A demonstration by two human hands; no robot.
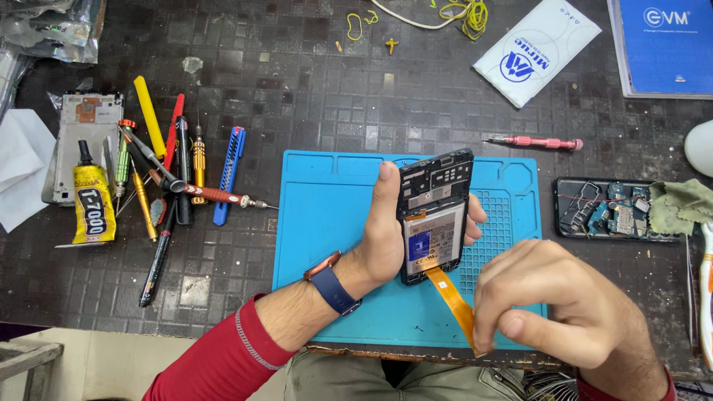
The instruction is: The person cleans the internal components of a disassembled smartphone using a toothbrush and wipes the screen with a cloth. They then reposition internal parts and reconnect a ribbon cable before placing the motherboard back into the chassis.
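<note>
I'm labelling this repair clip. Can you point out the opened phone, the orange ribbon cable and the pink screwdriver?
opened phone (pixel 434 186), head view, on its dark upper frame.
orange ribbon cable (pixel 450 295), head view, mid-length of the strip.
pink screwdriver (pixel 542 142), head view, on its handle.

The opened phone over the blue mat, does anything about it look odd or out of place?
Yes. The opened phone, gripped in the left hand, has an orange flex ribbon hanging loose from its lower end, pinched by the right hand over the blue mat. Its back is off, exposing the battery.
</note>
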